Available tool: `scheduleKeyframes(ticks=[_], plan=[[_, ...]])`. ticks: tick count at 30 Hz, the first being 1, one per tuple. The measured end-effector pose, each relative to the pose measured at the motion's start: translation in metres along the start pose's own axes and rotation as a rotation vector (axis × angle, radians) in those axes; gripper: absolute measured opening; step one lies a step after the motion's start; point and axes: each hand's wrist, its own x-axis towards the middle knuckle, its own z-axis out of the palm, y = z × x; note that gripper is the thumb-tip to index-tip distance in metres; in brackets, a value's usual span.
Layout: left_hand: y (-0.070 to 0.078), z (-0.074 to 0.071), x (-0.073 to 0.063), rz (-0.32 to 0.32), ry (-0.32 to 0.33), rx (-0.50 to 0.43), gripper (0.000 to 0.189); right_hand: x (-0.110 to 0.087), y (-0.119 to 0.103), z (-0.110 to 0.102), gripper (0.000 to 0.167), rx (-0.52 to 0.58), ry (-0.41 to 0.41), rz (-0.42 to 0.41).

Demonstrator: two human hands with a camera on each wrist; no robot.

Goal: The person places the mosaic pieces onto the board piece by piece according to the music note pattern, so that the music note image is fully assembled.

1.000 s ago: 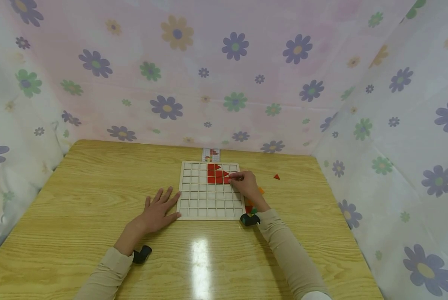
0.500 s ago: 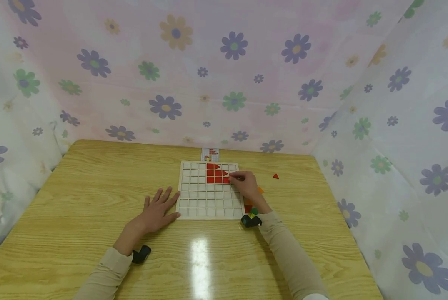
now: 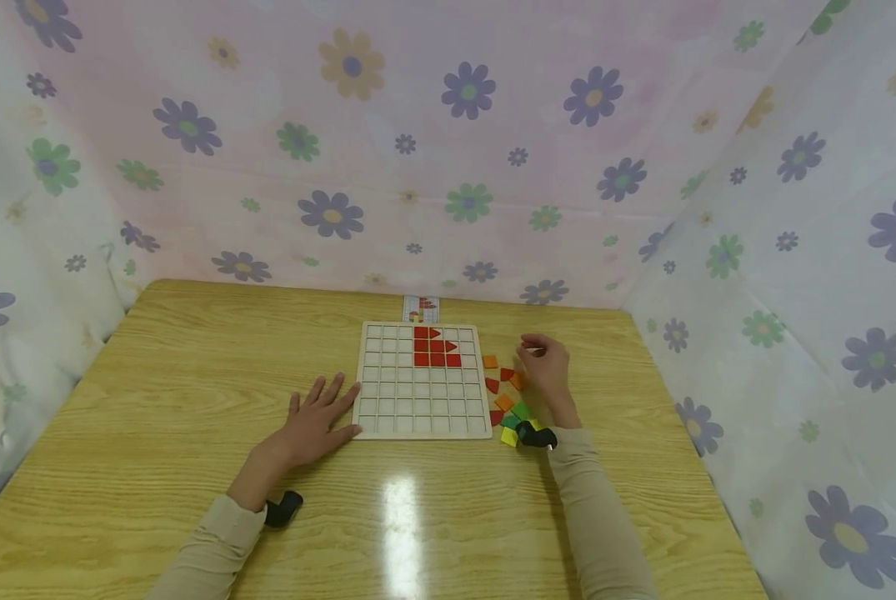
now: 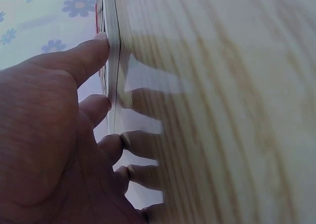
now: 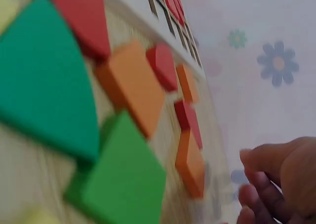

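A wooden grid board lies on the table, with red squares and two red triangles in its upper cells. My left hand rests on the table, fingers spread, thumb and index fingertip at the board's left edge. Right of the board, my right hand hovers past the loose pieces; in the right wrist view its thumb stands apart from loosely bent fingers, nothing visible between them. The lone red triangle seen there earlier is hidden from the head view.
Orange squares, red curved pieces, green pieces and yellow pieces lie along the board's right side. A printed pattern card sits behind the board. Flowered cloth surrounds the table's back and sides.
My right hand has let go of the red square at the end of the bottom red row and moved right, off the board, uncovering the loose pieces. The left hand stays put.
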Motion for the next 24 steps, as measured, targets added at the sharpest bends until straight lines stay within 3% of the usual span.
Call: scheduleKeyframes(ticks=[5, 12, 18, 24], plan=[[0.002, -0.001, -0.001, 0.006, 0.008, -0.009, 0.07, 0.001, 0.012, -0.016, 0.038, -0.046, 0.118, 0.089], [0.001, 0.0, 0.0, 0.007, 0.006, -0.015, 0.07, 0.002, 0.025, -0.027, 0.051, -0.113, 0.044, 0.206], [-0.001, 0.001, 0.0, 0.001, 0.008, -0.011, 0.07, 0.008, 0.028, -0.032, 0.044, -0.136, 0.04, 0.216], [0.002, -0.001, -0.001, -0.005, 0.0, -0.008, 0.07, 0.01, 0.028, -0.031, 0.03, -0.154, 0.058, 0.154]])
